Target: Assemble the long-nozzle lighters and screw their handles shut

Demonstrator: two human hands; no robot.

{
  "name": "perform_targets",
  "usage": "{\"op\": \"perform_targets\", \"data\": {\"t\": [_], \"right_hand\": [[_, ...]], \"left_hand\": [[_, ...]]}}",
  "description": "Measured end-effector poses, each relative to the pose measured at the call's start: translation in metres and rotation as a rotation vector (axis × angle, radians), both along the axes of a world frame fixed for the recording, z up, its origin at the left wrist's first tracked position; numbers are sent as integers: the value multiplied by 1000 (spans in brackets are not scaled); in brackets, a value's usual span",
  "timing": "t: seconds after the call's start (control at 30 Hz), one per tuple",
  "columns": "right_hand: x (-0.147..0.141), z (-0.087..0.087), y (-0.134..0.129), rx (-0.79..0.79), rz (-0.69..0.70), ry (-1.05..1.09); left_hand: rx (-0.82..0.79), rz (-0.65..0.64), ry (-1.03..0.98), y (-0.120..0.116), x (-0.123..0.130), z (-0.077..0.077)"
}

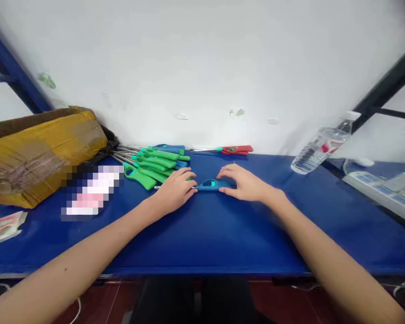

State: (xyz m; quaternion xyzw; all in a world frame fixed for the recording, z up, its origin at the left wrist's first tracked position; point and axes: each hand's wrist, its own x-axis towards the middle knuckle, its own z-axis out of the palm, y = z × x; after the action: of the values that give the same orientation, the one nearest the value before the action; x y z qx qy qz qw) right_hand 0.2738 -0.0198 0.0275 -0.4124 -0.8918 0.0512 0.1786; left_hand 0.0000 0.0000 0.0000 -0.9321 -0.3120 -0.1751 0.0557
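Blue lighter point(213, 186) lying crosswise between left fingers point(191, 192) and right fingers point(226, 173).

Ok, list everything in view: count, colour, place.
Long-nosed plastic lighter: 1, blue, centre
Piled plastic lighters: several, green, some blue, left of centre
Far plastic lighters: at least 2, red, rear centre
Plastic bottle: 1, clear, white cap, right rear
Taped box: 1, yellow, far left
Printed card: 1, red/white, left edge
Pixelated item: 1, white/pink, beside box
Boxy plastic device: 1, white/blue, right
Tabletop: 1, blue, centre
Wall: 1, white, behind
Frames: 2, blue left, dark right
Tiled floor: 1, dark red, below
Cables: several, white, below
Legs: 2, dark, below
Left fingers and right fingers: two hands, bare, at centre lighter
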Motion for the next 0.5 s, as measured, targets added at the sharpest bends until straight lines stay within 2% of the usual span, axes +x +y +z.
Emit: {"op": "perform_targets", "data": {"t": [0.17,0.33,0.5], "right_hand": [[-32,-11,-9,84,80,21],[-41,-14,-10,115,29,19],[-49,-19,-6,141,7,-18]], "left_hand": [[0,8,-6,-2,1,4],[-6,-54,53,1,-6,11],[-9,-23,42,-4,-3,12]]}}
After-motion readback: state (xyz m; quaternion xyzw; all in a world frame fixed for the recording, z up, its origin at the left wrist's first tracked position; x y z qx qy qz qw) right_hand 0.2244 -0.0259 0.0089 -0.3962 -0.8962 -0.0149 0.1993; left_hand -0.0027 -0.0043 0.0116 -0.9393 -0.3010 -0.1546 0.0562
